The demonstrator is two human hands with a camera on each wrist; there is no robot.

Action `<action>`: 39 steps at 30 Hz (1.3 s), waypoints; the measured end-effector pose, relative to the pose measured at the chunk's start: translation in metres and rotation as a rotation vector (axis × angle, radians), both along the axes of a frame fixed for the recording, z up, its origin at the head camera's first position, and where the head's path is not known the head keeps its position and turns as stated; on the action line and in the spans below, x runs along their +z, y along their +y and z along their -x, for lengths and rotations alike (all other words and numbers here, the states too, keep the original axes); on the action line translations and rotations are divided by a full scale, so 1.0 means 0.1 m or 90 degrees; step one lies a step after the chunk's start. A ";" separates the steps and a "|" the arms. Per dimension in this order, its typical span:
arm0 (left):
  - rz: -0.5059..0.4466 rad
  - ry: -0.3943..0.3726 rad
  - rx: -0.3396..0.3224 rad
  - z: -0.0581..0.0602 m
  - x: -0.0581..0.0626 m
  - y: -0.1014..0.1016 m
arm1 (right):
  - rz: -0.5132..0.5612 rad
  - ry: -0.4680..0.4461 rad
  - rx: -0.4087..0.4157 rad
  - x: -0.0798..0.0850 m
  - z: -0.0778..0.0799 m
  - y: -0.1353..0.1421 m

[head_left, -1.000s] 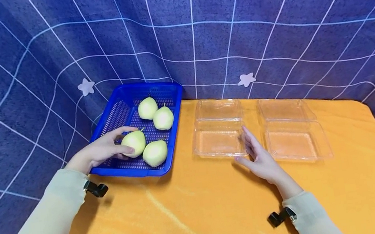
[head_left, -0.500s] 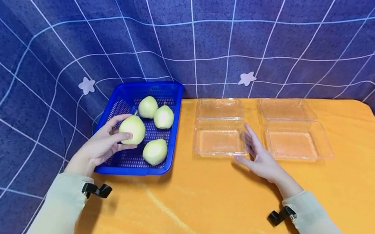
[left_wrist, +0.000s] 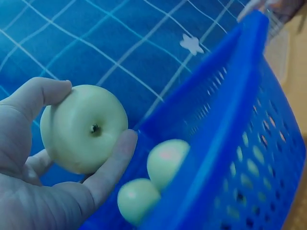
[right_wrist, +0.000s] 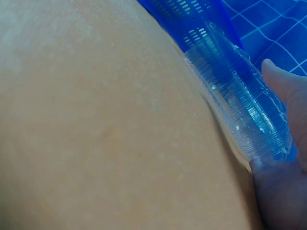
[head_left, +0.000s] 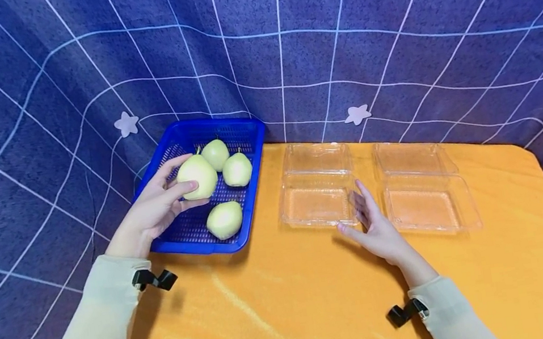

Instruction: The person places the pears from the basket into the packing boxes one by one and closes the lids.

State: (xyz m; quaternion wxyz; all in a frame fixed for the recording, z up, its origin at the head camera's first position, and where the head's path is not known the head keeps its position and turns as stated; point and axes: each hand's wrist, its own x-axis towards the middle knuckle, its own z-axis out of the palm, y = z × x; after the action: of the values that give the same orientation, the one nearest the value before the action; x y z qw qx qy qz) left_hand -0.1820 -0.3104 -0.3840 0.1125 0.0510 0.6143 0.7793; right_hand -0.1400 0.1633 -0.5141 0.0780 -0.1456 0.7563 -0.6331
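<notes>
Left hand [head_left: 155, 210] fingers grip pear [head_left: 197, 176]; right hand [head_left: 377, 228] fingers straight against clamshell [head_left: 317, 198].

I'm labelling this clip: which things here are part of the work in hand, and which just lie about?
In use: left hand gripping a pear; blue basket; right hand touching the nearer clear box.
Lying about: second clear box, star stickers.
</notes>
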 end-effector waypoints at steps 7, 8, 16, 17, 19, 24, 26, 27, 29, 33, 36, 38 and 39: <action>-0.003 0.029 0.003 0.00 0.11 0.25 | -0.014 0.017 -0.004 -0.02 0.01 0.01; 0.010 0.033 0.004 0.00 0.12 0.28 | -0.014 0.015 -0.004 -0.02 0.01 0.01; 0.026 0.029 0.014 0.06 0.22 0.57 | -0.012 0.005 -0.007 -0.02 0.01 0.00; 0.022 0.024 0.017 0.07 0.23 0.61 | -0.011 0.007 -0.008 -0.02 0.01 0.00; 0.016 0.015 0.020 0.07 0.26 0.69 | -0.004 0.008 -0.008 -0.01 0.01 0.00; 0.016 0.000 0.028 0.07 0.29 0.91 | 0.007 0.011 -0.005 -0.02 0.01 0.01; 0.015 -0.006 0.032 0.07 0.30 1.00 | 0.006 0.014 -0.003 -0.02 0.01 0.01; 0.015 -0.010 0.033 0.07 0.30 1.04 | 0.006 0.014 -0.002 -0.02 0.01 0.01; 0.010 -0.019 0.035 0.06 0.30 1.14 | 0.007 0.011 -0.004 -0.01 0.00 0.01; 0.004 -0.027 0.037 0.01 0.28 1.33 | 0.010 0.013 -0.006 -0.01 0.00 0.01; -0.006 -0.028 0.032 -0.03 0.25 1.47 | 0.011 0.018 -0.004 -0.01 0.01 0.00; -0.013 -0.029 0.025 -0.07 0.22 1.57 | 0.009 0.012 -0.006 -0.01 0.00 0.00; -0.017 -0.029 0.021 -0.09 0.21 1.63 | 0.009 0.009 -0.008 -0.01 0.00 0.00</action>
State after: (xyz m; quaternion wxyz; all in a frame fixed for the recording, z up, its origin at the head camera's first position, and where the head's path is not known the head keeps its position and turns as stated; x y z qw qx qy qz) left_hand -0.1732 -0.1479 -0.3634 0.1130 0.0246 0.6021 0.7900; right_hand -0.1401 0.1635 -0.5149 0.0681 -0.1460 0.7533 -0.6377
